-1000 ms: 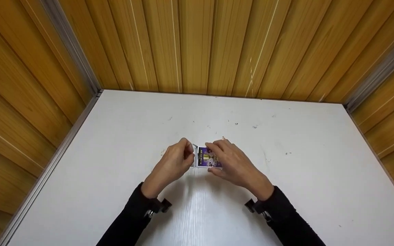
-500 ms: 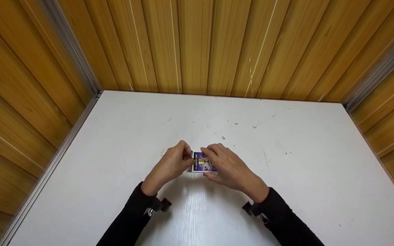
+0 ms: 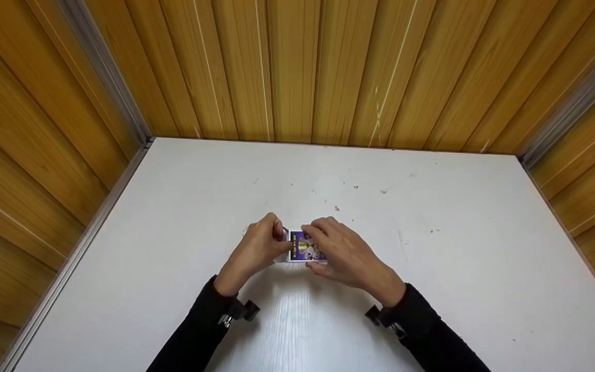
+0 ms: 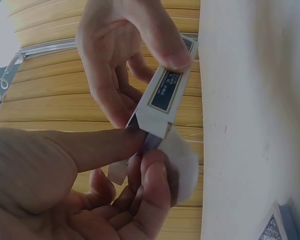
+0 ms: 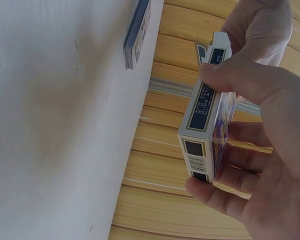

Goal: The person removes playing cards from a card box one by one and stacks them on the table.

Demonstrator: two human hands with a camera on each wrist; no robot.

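Note:
A small white-edged card box (image 3: 302,247) with a purple and gold picture is held above the table by both hands. My right hand (image 3: 346,250) grips its right part, thumb along a narrow side and fingers around the opposite side. At the left end my left hand (image 3: 259,245) pinches, its fingers curled around the open end. In the left wrist view a pale flap (image 4: 182,162) stands out past those fingers, and the left thumb (image 4: 102,149) presses at the opening. A barcode marks the box's other end (image 5: 196,162) in the right wrist view.
A flat block with a patterned face, like a deck of cards (image 5: 138,35), lies on the white table (image 3: 432,268); the head view does not show it. Wood-patterned panels (image 3: 297,72) enclose the back and sides. White scissors (image 4: 2,85) appear far off in the left wrist view.
The card box and my right hand have moved left and slightly toward the person. The left hand has shifted slightly left, its thumb now overlapping the box's left edge.

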